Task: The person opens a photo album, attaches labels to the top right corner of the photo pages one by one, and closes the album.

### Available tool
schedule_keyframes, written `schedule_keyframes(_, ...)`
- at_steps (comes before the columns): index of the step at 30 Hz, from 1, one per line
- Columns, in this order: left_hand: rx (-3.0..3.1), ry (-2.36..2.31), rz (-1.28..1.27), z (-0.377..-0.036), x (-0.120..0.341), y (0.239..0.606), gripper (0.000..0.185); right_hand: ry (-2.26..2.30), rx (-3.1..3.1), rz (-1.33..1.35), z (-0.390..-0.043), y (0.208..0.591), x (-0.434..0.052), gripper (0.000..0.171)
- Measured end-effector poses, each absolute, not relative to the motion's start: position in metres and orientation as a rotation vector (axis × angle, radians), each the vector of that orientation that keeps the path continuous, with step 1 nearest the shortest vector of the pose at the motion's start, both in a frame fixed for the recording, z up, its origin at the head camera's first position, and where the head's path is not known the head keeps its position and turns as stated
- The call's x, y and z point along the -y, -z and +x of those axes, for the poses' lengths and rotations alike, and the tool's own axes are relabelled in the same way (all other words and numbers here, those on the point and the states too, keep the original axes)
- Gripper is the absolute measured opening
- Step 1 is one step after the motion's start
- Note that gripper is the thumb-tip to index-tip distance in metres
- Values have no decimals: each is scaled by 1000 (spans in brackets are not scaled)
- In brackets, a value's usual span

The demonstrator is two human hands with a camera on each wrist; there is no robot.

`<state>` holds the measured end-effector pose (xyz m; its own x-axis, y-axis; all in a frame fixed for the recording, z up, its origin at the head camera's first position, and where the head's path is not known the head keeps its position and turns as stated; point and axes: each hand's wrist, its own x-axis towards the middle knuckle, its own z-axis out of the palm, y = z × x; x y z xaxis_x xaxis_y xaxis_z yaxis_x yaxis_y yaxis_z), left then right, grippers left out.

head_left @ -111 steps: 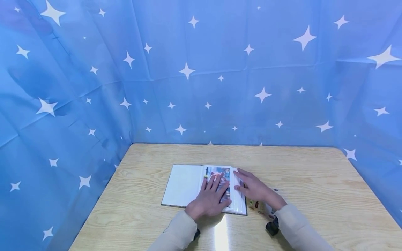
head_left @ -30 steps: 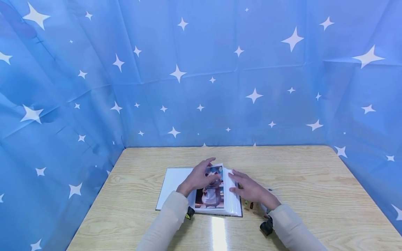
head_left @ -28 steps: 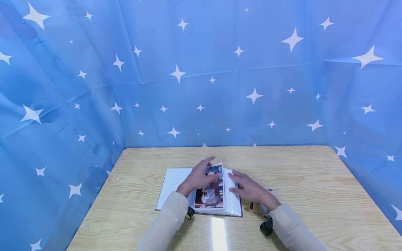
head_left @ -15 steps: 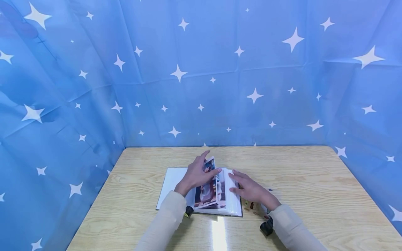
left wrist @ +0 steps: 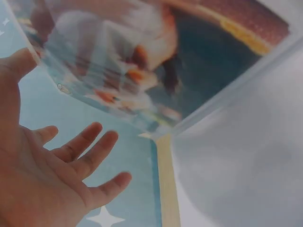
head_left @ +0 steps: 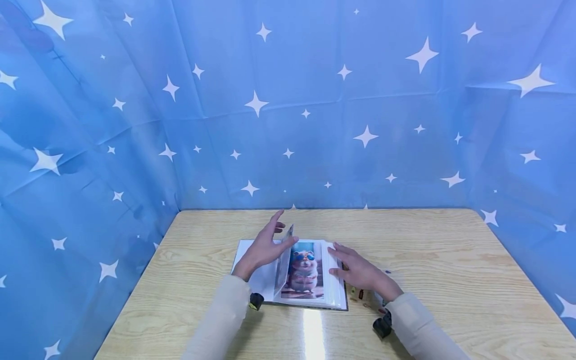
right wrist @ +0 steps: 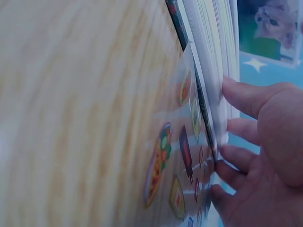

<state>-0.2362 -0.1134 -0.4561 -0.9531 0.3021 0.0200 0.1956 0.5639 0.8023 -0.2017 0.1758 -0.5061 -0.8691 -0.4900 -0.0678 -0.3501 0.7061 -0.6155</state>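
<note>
A photo album [head_left: 333,290] lies open on the wooden table. One photo page [head_left: 284,265] stands nearly upright, tilted toward the left cover. The thumb of my left hand [head_left: 263,249] is at that page's edge; the other fingers are spread behind it. In the left wrist view, a clear sleeve with a picture [left wrist: 118,52] rises over the hand. The exposed page bears a picture of a hamster in blue sunglasses [head_left: 303,272]. My right hand [head_left: 357,270] rests its fingers along the album's right side, touching the page edges [right wrist: 213,52] in the right wrist view.
A clear sheet of food stickers [right wrist: 178,198] lies on the table beside the album, partly under my right forearm. The wooden tabletop [head_left: 427,260] stretches around the album. Behind it hangs a blue curtain [head_left: 315,165] with white stars.
My left hand has gone from lying flat on a picture to swinging a page up and leftward, uncovering the hamster picture. The right hand has stayed at the album's right edge.
</note>
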Motion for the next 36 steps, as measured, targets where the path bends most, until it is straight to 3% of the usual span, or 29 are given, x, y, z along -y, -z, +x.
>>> schedule_keyframes(17, -2607, -1634, 322, -233, 160, 449, 68, 900, -2674, -690, -202, 504, -177, 63)
schedule_keyframes(36, -2638, -1657, 166, -226, 201, 459, 73, 885, -2688, -728, -203, 498, -177, 61)
